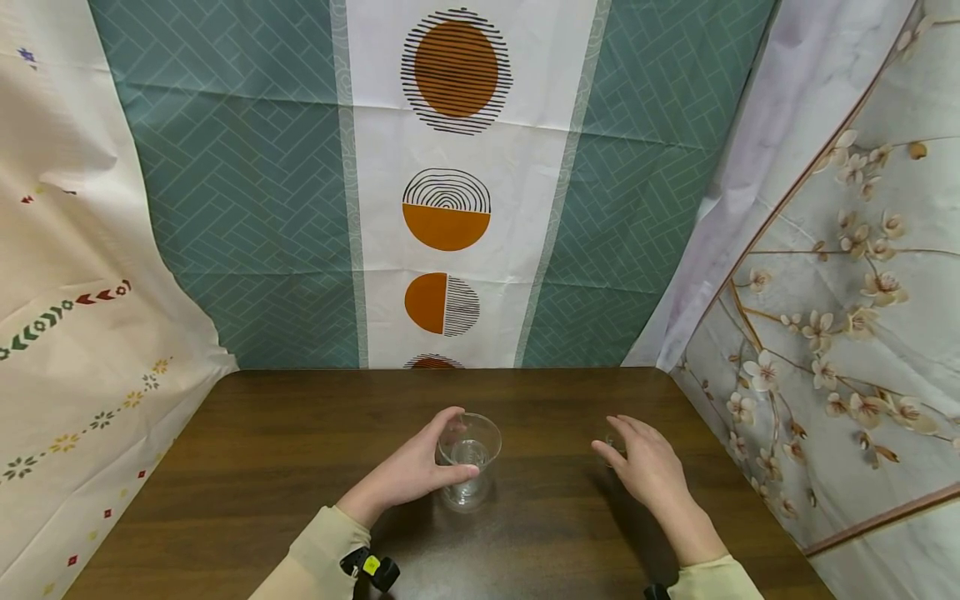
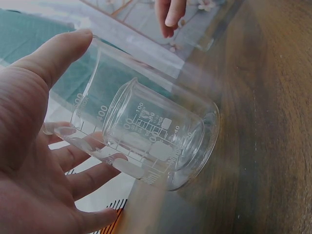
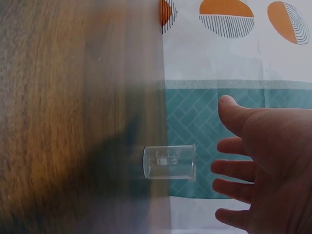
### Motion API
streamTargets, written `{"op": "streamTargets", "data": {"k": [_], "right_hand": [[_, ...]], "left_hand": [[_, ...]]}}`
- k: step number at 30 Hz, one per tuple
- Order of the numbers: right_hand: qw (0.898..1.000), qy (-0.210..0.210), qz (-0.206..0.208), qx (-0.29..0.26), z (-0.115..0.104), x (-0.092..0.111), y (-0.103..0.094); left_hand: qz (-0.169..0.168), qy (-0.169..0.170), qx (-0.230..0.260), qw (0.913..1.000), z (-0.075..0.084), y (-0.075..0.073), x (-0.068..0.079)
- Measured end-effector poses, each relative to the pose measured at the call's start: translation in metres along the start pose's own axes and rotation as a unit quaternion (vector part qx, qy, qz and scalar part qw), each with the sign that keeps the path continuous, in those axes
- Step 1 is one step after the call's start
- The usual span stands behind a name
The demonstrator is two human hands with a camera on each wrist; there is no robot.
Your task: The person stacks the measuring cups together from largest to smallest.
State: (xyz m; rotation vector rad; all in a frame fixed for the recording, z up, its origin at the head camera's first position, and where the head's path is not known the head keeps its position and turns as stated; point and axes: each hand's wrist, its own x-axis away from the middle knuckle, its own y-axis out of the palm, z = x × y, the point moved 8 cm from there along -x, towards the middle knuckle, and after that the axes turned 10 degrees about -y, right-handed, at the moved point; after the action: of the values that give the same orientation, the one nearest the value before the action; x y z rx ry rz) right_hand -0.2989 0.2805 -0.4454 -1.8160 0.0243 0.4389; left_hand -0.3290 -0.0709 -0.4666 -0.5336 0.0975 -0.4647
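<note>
My left hand (image 1: 420,462) grips a large clear glass beaker (image 1: 491,460) near its rim, thumb on one side and fingers on the other. The beaker stands upright on the wooden table, with white volume markings on its wall. A smaller graduated beaker (image 2: 158,124) sits nested inside it. Over to the right, my right hand (image 1: 651,462) hovers with its fingers spread apart and holds nothing. Just beyond that hand another small glass beaker (image 3: 169,162) stands on the table; in the head view the fingers mostly cover it.
The brown wooden table (image 1: 315,433) ends at a hanging green and white cloth (image 1: 251,208) with orange circle prints. A cream patterned cloth (image 1: 82,400) borders the left side, and a floral cloth (image 1: 840,333) the right.
</note>
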Motion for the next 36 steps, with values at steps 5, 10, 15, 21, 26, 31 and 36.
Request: {"op": "streamTargets", "data": {"k": [5,10,15,21,26,31,36], "right_hand": [[1.000,0.004,-0.011,0.000,0.004,0.001,0.003],[1.000,0.007,-0.014,-0.001,0.006,0.002,0.005],[1.000,0.007,-0.014,-0.002,0.010,0.002,0.008],[1.000,0.014,-0.022,-0.006,0.014,0.003,0.011],[0.999,0.022,-0.027,-0.006,0.017,0.004,0.014],[0.999,0.028,-0.030,-0.006,0.019,0.004,0.014],[0.999,0.032,-0.031,-0.007,0.021,0.005,0.016]], "left_hand": [[0.000,0.000,0.000,1.0000,-0.001,0.000,0.000],[0.000,-0.001,0.001,1.0000,0.000,0.000,0.000],[0.000,-0.001,0.003,1.0000,0.000,0.000,0.000],[0.001,0.000,0.002,1.0000,0.000,0.001,0.000],[0.002,0.000,0.002,1.0000,-0.001,0.000,-0.001],[0.003,0.001,0.000,1.0000,0.000,0.000,-0.001],[0.003,0.001,0.000,1.0000,-0.001,0.000,-0.001]]}}
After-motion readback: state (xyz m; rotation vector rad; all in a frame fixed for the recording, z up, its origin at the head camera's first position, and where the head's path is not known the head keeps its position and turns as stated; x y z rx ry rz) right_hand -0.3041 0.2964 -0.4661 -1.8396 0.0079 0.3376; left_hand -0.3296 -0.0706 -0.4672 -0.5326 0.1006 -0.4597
